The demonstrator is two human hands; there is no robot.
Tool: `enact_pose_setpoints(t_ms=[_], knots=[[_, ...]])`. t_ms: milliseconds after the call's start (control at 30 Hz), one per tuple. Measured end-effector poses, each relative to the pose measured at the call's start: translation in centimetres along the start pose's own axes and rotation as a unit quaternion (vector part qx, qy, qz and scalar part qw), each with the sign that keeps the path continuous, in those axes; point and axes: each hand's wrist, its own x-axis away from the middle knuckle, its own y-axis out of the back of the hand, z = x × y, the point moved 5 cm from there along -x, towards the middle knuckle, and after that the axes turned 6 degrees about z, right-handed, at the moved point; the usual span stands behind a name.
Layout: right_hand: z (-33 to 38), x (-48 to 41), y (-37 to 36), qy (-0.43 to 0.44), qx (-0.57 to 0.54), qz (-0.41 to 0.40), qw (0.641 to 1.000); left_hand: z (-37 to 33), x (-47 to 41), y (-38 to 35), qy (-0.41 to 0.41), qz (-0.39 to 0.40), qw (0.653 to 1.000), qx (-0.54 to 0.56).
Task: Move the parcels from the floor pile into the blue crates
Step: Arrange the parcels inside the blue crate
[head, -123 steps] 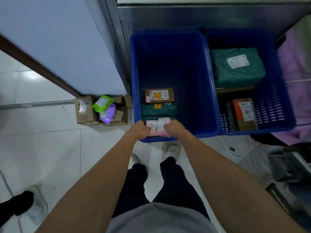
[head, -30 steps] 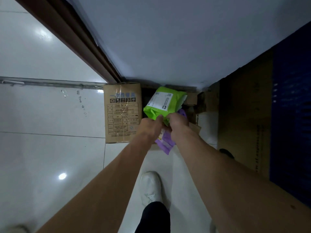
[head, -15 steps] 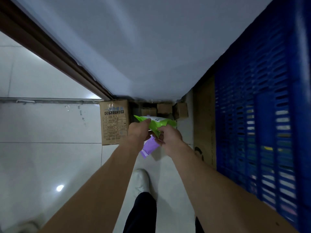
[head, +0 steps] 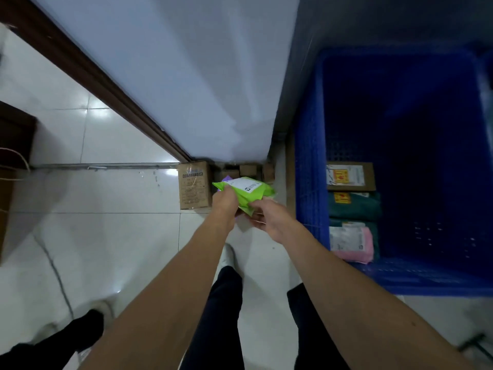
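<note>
The soft green plastic parcel (head: 249,189), gripped by left hand (head: 225,202) and right hand (head: 266,217), should be lifted over the blue slotted crate (head: 310,169).

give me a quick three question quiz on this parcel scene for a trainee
1. True or false: the left hand and right hand both hold the green parcel.
2. Which parcel inside the blue crate lies closest to its near wall? A brown box B pink parcel C purple parcel
3. Fill in: the taped cardboard box stands on the ___.
Key: 1 true; 2 B; 3 floor.
</note>
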Motion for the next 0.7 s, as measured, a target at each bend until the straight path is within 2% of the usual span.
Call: enact_pose_setpoints(t_ms=[200, 333, 400, 467, 567, 700], knots=[[0.6, 11.5, 2.7, 0.003, 0.06, 0.011, 0.998, -0.9, 13.8, -2.9, -0.057, 0.003, 0.998, -0.011], [1.6, 17.2, 4.7, 0.042, 0.177, 0.003, 0.983, -0.4, 18.3, -4.2, -0.094, 0.006, 0.995, -0.024], [2.4, 18.7, 6.6, 0.093, 0.261, -0.037, 0.96, 0.1, 20.5, -4.8, -0.099, 0.025, 0.994, -0.044], [3.8, 20.6, 8.2, 0.148, 0.353, -0.067, 0.921, -0.1, 24.6, -5.3, -0.111, 0.026, 0.992, -0.056], [5.9, 23.6, 9.1, 0.215, 0.42, -0.045, 0.881, 0.5, 27.6, -6.2, -0.125, 0.071, 0.989, -0.034], [7.1, 26.4, 9.2, 0.23, 0.471, -0.017, 0.851, 1.0, 29.6, -7.4, -0.137, 0.11, 0.985, 0.001]])
